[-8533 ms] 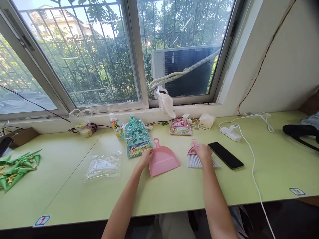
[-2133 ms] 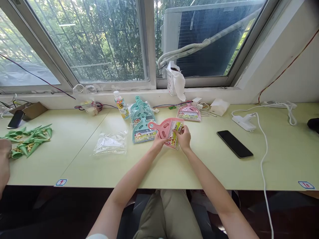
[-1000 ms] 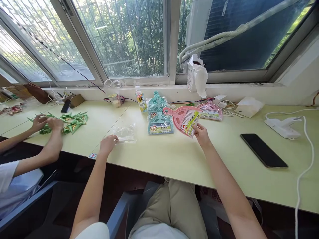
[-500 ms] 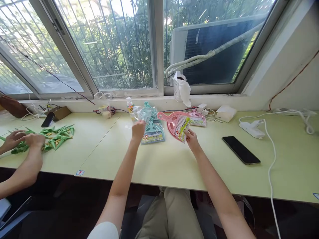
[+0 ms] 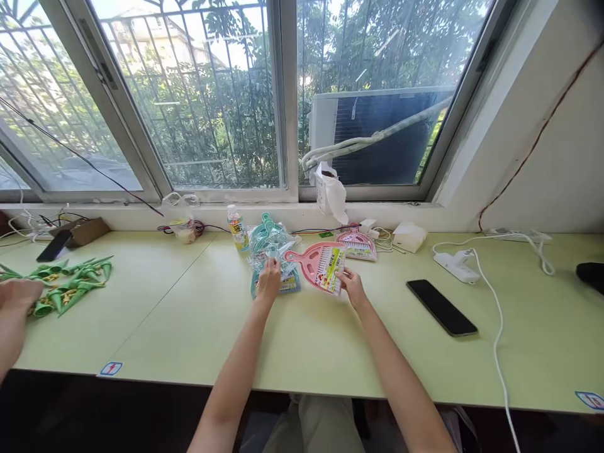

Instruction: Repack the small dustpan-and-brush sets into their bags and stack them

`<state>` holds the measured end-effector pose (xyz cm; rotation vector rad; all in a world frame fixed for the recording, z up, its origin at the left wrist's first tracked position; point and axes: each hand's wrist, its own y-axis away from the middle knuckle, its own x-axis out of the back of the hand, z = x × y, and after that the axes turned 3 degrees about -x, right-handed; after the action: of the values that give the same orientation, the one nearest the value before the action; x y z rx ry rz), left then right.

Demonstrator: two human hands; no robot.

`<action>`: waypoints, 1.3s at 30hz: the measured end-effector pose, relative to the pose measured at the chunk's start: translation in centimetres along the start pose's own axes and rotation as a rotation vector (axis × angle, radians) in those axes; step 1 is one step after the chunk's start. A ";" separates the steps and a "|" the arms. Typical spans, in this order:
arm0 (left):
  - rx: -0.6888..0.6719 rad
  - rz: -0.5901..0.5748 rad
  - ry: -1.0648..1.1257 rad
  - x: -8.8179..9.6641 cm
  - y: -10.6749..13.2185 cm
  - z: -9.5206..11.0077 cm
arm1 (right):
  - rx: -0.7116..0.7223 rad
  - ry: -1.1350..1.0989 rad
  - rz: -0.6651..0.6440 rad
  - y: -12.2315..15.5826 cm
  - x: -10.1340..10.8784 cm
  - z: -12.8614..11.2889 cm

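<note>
My right hand grips the lower right edge of a pink dustpan and brush set with a yellow-green printed label. The set is held tilted, its handle pointing left. My left hand is closed on crumpled clear plastic wrap, right over the teal dustpan sets. These teal dustpan sets lie on the table, partly hidden by that hand and the plastic. Behind my right hand lies another pink dustpan set.
A bottle stands behind the teal sets. To the right are a black phone and a white power strip with its cable. At the left, another person's hand is beside green cone-shaped pieces. A tissue pack sits on the sill.
My left hand has come down with the clear plastic onto the teal sets. My right hand still holds the pink set. The view has tilted up, and the other person's hands have shifted left.
</note>
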<state>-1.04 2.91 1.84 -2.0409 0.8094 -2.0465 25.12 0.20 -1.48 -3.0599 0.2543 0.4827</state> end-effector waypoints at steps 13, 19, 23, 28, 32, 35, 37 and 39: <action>-0.176 0.128 0.094 -1.1 0.4 1.8 | 0.033 0.043 -0.051 1.0 -1.2 -0.8; -0.206 0.171 0.165 -0.9 0.4 2.2 | 0.110 0.108 0.064 1.0 -1.6 -0.5; -0.128 0.156 0.165 -1.1 0.3 1.6 | 0.214 0.183 0.231 0.7 -1.0 -0.3; -0.097 0.172 0.207 -1.2 0.3 1.3 | 0.191 0.161 0.196 0.8 -0.8 -0.6; -0.169 0.202 0.278 -1.2 0.4 1.8 | 0.092 0.127 0.027 1.3 -1.7 -1.0; -0.270 0.216 0.355 -1.3 0.4 2.3 | 0.038 0.116 -0.060 1.7 -2.4 -1.2; -0.312 0.205 0.410 -1.2 0.6 2.8 | 0.039 0.108 -0.058 1.9 -2.7 -1.2; -0.328 0.179 0.472 -0.8 0.9 3.3 | 0.063 0.083 -0.017 2.0 -2.8 -1.2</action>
<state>1.96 1.66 0.52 -1.5441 1.4333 -2.4511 22.50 -1.35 0.54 -3.0217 0.2412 0.3410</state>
